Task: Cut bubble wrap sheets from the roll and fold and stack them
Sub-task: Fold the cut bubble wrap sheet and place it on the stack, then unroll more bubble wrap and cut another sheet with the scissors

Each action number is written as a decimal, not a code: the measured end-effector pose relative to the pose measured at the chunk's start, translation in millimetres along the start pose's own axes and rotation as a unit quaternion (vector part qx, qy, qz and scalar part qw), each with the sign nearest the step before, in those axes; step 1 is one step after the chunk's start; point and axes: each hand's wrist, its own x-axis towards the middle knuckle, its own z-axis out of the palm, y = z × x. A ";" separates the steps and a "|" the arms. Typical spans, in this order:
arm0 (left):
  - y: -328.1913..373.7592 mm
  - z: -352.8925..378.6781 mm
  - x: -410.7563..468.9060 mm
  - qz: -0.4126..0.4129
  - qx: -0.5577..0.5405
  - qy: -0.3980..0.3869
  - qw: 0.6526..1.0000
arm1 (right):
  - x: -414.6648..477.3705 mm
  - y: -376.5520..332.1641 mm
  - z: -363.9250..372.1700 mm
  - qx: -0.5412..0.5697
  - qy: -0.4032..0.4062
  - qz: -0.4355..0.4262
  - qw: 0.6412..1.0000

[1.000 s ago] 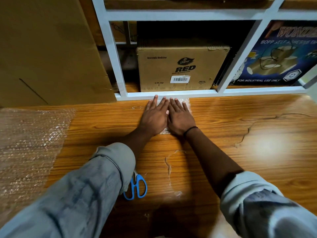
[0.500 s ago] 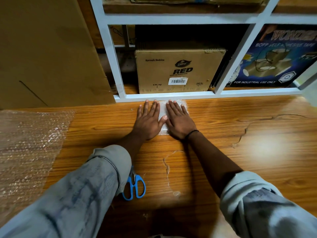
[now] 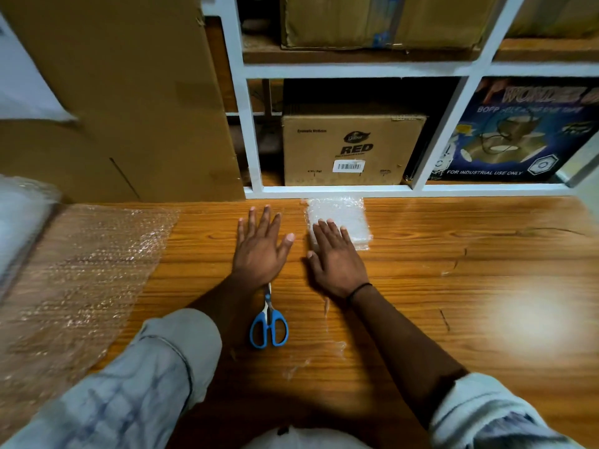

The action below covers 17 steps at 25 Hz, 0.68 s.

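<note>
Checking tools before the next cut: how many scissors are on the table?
1: the blue-handled scissors lie between the forearms, blade tips under the left hand. More may hide under the sleeves.

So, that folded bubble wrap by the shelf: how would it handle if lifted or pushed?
Likely very light: the folded wrap is thin, air-filled film. Probably springy and floppy, so it may unfold once the right hand, whose flat fingers lie on it, lifts off. It would probably slide easily on the glossy table.

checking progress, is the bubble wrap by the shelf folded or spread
Folded: the bubble wrap is a compact white rectangle under the right hand.
</note>
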 end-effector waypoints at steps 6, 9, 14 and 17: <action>-21.1 -13.8 -52.3 -0.041 0.016 0.012 0.999 | 1.3 -59.9 18.6 0.047 0.004 -0.019 0.999; -42.9 -12.8 -76.6 -0.066 0.019 0.017 0.997 | -4.1 -91.5 30.4 0.057 0.004 -0.032 0.998; -85.8 -22.7 -114.9 -0.074 0.003 -0.011 0.997 | -35.3 -155.5 56.5 0.058 0.010 -0.014 0.998; -117.8 -35.2 -142.3 -0.053 -0.001 -0.013 0.999 | -50.2 -202.7 79.4 0.056 0.026 0.010 0.998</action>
